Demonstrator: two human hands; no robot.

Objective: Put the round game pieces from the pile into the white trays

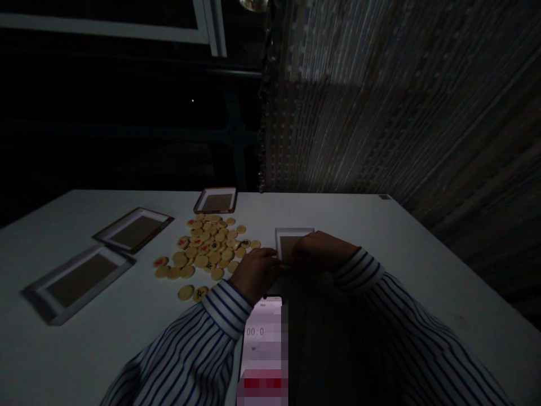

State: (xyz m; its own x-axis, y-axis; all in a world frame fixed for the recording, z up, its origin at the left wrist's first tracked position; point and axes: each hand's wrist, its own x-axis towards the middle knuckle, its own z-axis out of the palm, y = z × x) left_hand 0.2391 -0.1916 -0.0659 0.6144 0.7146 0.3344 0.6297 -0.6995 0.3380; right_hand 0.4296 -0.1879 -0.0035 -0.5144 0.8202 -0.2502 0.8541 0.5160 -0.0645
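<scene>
A small shallow box (295, 231) with pale walls and a brown bottom lies in front of me on the white table. My left hand (256, 274) is closed at its near left corner, fingers bent against the wall. Over its right side reaches my right hand (321, 250), also closed, with its fingers curled at the near edge. Shadow hides most of the fingertips. Left of the box spreads a heap of round wooden xiangqi pieces (211, 248), some face up with red or black characters. A lit phone (262, 338) showing a timer lies below my left hand.
Two more shallow boxes lie at the left: a pale-walled box (80, 282) and a brown-rimmed box (135, 228). Another brown-rimmed box (215, 200) sits behind the pieces. A bead curtain (359, 113) hangs past the far edge of the table (426, 282). The room is dim.
</scene>
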